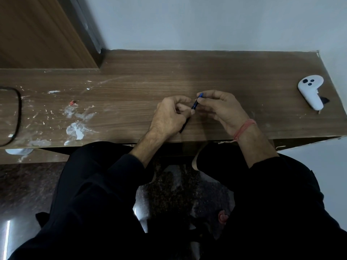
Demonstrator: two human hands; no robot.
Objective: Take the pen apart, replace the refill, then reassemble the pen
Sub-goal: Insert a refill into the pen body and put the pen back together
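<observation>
A slim pen [195,103] with a blue upper part and a dark lower part lies slanted between both hands, just above the wooden table [150,87]. My left hand [169,117] grips its lower dark part, whose end pokes out below the palm near the table's front edge. My right hand [221,107] pinches the blue upper end between thumb and fingers. A red thread is tied around the right wrist. Whether the pen's parts are joined or separated is hidden by the fingers.
A white handheld controller [310,91] lies at the table's far right. White paint smears [77,126] and a small red speck [72,103] mark the left side. A black cable [17,113] loops at the left edge. A wooden panel [37,30] stands at the back left.
</observation>
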